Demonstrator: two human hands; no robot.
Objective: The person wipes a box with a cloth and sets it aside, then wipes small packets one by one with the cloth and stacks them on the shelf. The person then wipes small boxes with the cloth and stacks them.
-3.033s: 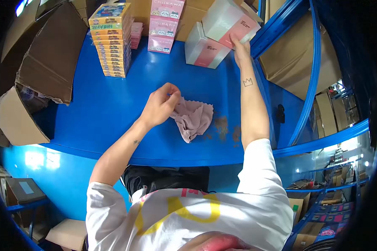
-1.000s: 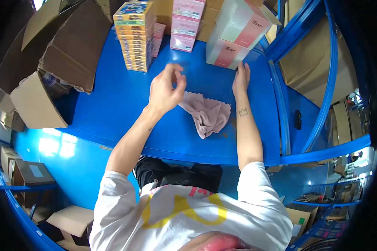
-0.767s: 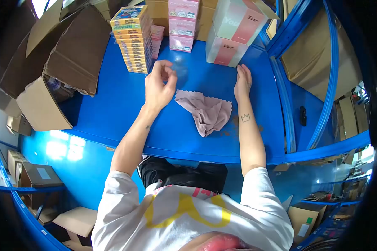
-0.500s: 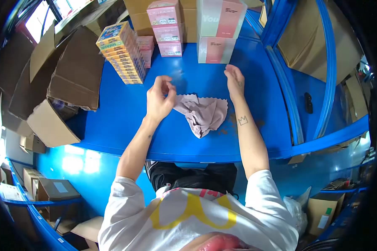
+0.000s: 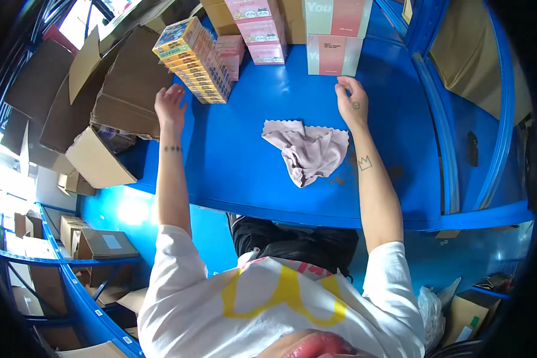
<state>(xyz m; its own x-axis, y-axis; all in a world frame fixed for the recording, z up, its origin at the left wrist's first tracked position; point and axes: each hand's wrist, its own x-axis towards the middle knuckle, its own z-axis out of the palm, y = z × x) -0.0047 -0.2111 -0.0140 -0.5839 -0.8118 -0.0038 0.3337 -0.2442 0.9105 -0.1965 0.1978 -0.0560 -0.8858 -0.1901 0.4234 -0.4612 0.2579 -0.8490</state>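
A crumpled mauve cloth (image 5: 307,149) with zigzag edges lies on the blue tabletop between my forearms, touched by neither hand. My left hand (image 5: 171,107) is held out beside the tall stack of small yellow boxes (image 5: 200,62), close to a brown open carton; its fingers are apart and loosely bent, with nothing in them. Just in front of two stacked pink and pale green boxes (image 5: 334,53) is my right hand (image 5: 352,104). Its fingers are slightly curled, thumb apart, and nothing shows in it; I cannot tell whether it touches the lower box.
Pink boxes (image 5: 265,33) stand stacked at the back, with smaller pink boxes (image 5: 231,51) beside them. An opened brown carton (image 5: 128,89) bounds the left side. Blue shelf posts (image 5: 438,119) rise at the right, with a small black object (image 5: 472,149) beyond them.
My left hand has moved away from the cloth, leftward toward the yellow box stack and carton. My right hand stays near the large boxes. The whole view has shifted slightly.
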